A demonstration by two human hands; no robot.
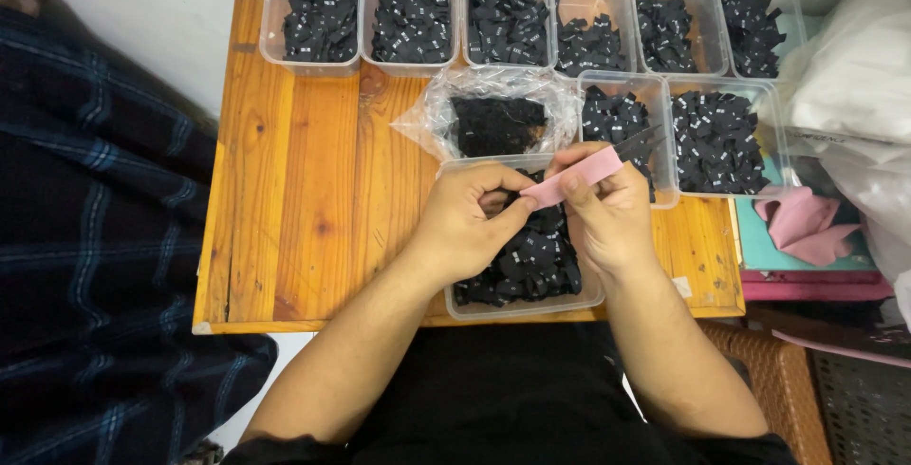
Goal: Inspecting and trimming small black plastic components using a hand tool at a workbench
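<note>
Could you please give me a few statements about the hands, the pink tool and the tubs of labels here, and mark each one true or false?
1. The right hand holds a pink-handled tool. True.
2. The left hand rests flat on the wooden table. False: it is raised over the nearest tub, fingers curled, close to the pink handle.
3. Six clear tubs of small black labels stand in a row along the far edge of the table. True.
4. The clear plastic bag is empty. False: it holds a heap of black pieces.
5. The tub below the hands holds pink labels. False: its labels are black.
</note>
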